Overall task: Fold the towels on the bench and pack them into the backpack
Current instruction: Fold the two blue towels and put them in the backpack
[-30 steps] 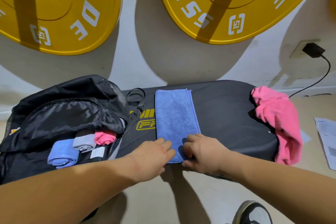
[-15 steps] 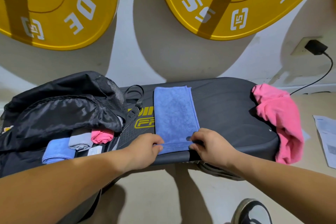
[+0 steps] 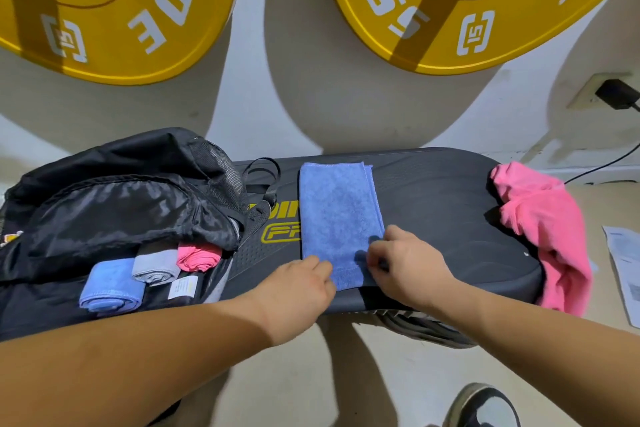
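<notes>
Gym wall with yellow plates [image 3: 121,10], black bench [image 3: 433,218] below. Pinches the near end of the folded blue towel [image 3: 339,211] with left hand [image 3: 294,288] and right hand [image 3: 405,267], likely to roll it small like the three rolls [image 3: 156,263] in the open backpack [image 3: 104,204] just left. Mind the strap loop [image 3: 262,160] between. Pink towel [image 3: 540,229] heaped far right.

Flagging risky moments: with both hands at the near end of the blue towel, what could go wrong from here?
1. The pink towel hangs over the right end of the bench; a jolt could slide it to the floor.
2. The left hand and right hand grip the blue towel at the near edge; it may fold crookedly.
3. Rolled towels lie at the open mouth of the backpack and might tumble out.
</notes>
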